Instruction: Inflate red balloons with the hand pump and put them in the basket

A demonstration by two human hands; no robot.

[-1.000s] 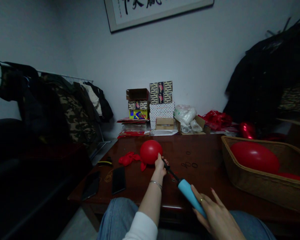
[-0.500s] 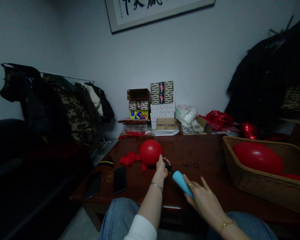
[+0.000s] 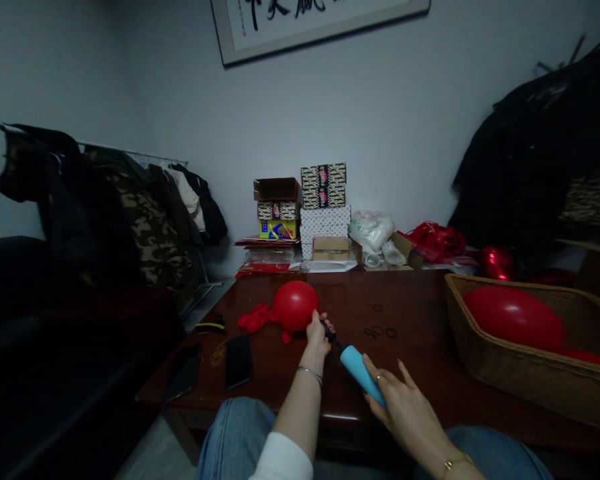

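Observation:
A round red balloon (image 3: 296, 304), partly inflated, sits over the table at the tip of a hand balloon pump (image 3: 362, 375) with a light blue body and black front end. My left hand (image 3: 319, 331) is closed round the black end, where the balloon's neck meets it; the neck is hidden by the fingers. On the rear of the blue body lies my right hand (image 3: 405, 397), thumb beneath and some fingers stretched past it. Left of the balloon are limp red balloons (image 3: 254, 319).
A wicker basket (image 3: 520, 371) with a large red balloon (image 3: 514, 317) stands at the right. Black rings (image 3: 380, 332) lie mid-table. Two dark phones (image 3: 239, 361) and yellow bands (image 3: 219, 354) are at the left. Stacked boxes (image 3: 325, 223) line the back.
The balloon, the pump and both hands have shifted slightly left. The black shaft between the left hand and the blue body shows a little more.

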